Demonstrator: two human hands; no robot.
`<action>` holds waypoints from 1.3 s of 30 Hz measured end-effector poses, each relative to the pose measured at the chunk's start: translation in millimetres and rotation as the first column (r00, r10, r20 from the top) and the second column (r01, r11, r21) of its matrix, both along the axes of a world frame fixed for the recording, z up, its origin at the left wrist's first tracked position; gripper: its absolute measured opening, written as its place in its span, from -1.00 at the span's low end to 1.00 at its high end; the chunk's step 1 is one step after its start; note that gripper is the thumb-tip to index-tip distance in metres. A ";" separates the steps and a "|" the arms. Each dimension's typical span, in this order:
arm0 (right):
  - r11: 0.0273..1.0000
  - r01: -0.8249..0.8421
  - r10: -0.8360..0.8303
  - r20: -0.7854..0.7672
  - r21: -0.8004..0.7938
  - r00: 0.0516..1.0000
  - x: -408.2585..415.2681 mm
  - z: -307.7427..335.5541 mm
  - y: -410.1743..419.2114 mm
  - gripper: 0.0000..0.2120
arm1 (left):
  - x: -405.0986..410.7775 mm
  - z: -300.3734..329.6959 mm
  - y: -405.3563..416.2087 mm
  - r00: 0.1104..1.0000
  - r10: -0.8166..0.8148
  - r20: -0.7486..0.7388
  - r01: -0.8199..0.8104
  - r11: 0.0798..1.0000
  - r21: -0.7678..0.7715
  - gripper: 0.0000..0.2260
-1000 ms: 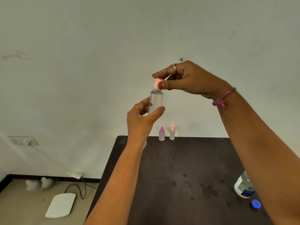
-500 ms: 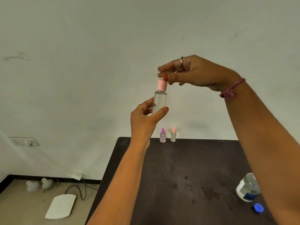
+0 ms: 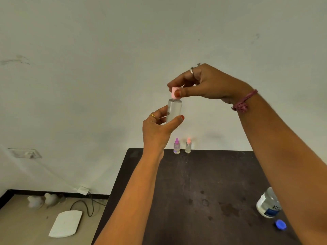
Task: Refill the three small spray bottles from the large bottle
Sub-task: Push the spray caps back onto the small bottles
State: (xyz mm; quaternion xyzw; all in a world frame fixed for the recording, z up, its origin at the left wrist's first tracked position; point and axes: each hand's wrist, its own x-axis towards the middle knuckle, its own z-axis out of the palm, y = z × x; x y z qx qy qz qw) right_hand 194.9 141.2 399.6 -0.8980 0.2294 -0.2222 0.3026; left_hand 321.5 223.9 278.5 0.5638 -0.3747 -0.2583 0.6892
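Dark table (image 3: 203,183), two small spray bottles (image 3: 176,146) at far edge, large bottle (image 3: 268,204), blue cap (image 3: 280,224)

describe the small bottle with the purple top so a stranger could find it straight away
Start at the dark table and go to its far edge by the wall, where two small bottles stand side by side. The purple-topped spray bottle is the left one. Its neighbour, the pink-topped bottle, is slimmer.

The held spray bottle (image 3: 174,110) looks like clear, smooth plastic with a matt pink cap (image 3: 175,92). The counter (image 3: 203,191) is dark and matt (stained and blotchy). The large bottle (image 3: 268,203) is glossy translucent plastic; its loose blue cap (image 3: 280,224) looks like plastic.
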 end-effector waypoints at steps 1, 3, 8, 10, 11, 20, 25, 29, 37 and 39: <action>0.998 0.057 -0.056 0.037 -0.023 0.998 5.4 -4.2 1.4 -0.71 | -0.2 -1.1 -0.3 1.000 -0.005 -0.003 0.005 1.000 -0.001 -0.61; 0.966 0.229 -0.222 0.070 -0.121 0.973 15.7 -10.5 3.7 -0.62 | -0.6 -3.0 -0.3 1.000 -0.011 -0.012 0.010 1.000 -0.004 -0.60; 0.990 0.136 -0.133 -0.074 0.038 0.988 4.4 -7.6 3.2 -0.37 | 1.7 -3.8 -0.3 1.000 0.003 -0.017 -0.003 1.000 0.006 -0.63; 0.987 -0.009 0.004 0.032 0.162 0.999 -1.7 -9.8 -0.2 -0.47 | 3.0 -3.7 -0.1 1.000 0.008 -0.011 -0.008 1.000 0.011 -0.62; 0.983 -0.027 0.009 0.100 0.179 0.995 -1.1 -13.9 -1.6 -0.55 | 3.3 -3.6 -0.1 1.000 0.012 -0.008 -0.012 1.000 0.013 -0.61; 0.935 0.004 -0.078 0.194 0.356 0.978 0.1 -24.1 -1.9 -0.55 | -1.2 -2.9 -0.8 1.000 0.016 -0.007 -0.016 1.000 0.016 -0.62; 0.936 0.078 -0.193 0.317 0.342 0.929 12.2 -37.3 0.7 -0.63 | -3.1 -4.3 -1.4 1.000 0.018 0.014 -0.018 1.000 0.017 -0.64; 0.900 0.017 -0.121 0.212 0.436 0.970 8.8 -38.1 0.5 -0.60 | -3.2 -5.8 -1.2 1.000 0.010 0.004 -0.010 1.000 0.020 -0.63; 0.907 0.063 -0.208 0.312 0.416 0.927 20.1 -50.8 -0.6 -0.61 | -3.0 -8.1 -1.2 1.000 0.011 -0.029 -0.010 0.999 0.044 -0.55; 0.901 0.041 -0.156 0.235 0.432 0.959 15.7 -49.3 -3.0 -0.59 | -2.0 -7.9 -0.7 1.000 0.022 -0.019 -0.021 0.998 0.052 -0.54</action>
